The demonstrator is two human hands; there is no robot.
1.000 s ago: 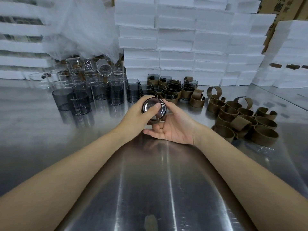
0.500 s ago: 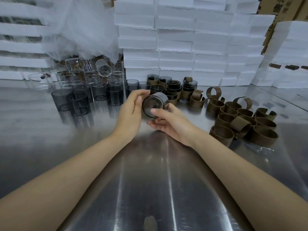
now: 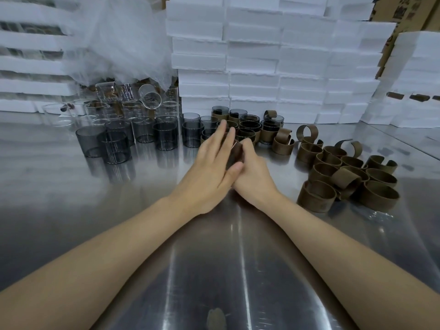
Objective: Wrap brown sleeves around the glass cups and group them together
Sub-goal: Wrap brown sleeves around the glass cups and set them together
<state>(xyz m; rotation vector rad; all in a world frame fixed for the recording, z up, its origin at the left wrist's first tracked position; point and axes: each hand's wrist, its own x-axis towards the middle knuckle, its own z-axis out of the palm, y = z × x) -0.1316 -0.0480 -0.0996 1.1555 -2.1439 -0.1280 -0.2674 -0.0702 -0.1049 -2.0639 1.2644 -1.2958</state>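
Note:
A sleeved glass cup (image 3: 236, 152) sits between my two hands at the table's middle, mostly hidden by them. My left hand (image 3: 212, 167) lies against its left side with straight fingers pointing away from me. My right hand (image 3: 252, 172) holds the cup from the right, fingers curled round it. Just beyond stands a group of sleeved cups (image 3: 250, 126). Bare dark glass cups (image 3: 114, 145) stand to the left. Loose brown sleeves (image 3: 345, 177) are piled at the right.
Clear glass cups (image 3: 133, 101) and a plastic bag (image 3: 114, 39) crowd the back left. White foam boxes (image 3: 273, 55) are stacked along the back and right. The steel table (image 3: 214, 270) lies bare near me.
Both hands carried the cup away from me toward the sleeved group. My left hand's fingers straightened along the cup's side and the cup is now mostly covered.

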